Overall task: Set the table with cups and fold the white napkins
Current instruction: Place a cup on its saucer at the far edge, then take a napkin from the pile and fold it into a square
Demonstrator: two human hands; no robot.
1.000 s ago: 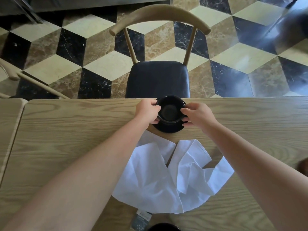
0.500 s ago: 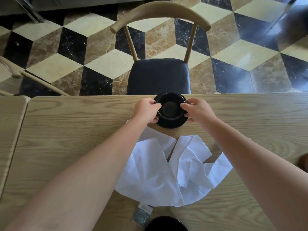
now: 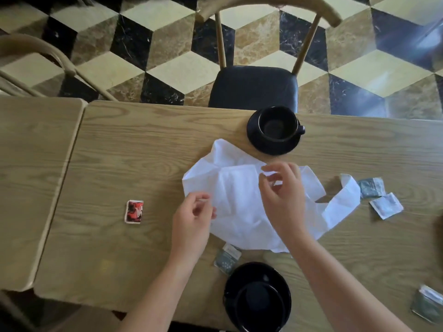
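Note:
A black cup stands on a black saucer at the table's far edge, in front of the chair. A crumpled white napkin lies in the middle of the table. My left hand hovers at its left edge, fingers curled and apart, holding nothing. Over the napkin's centre is my right hand, its fingers spread and its thumb and forefinger close above a fold. A second black cup on a saucer sits at the near edge.
Small sachets lie around: a red one at left, a grey one by the near saucer, two at right, another at lower right. A wooden chair faces the far edge. A second table adjoins on the left.
Both hands have let go of the far cup and saucer and drawn back over the napkin. The view has shifted back, showing the near cup and the sachets.

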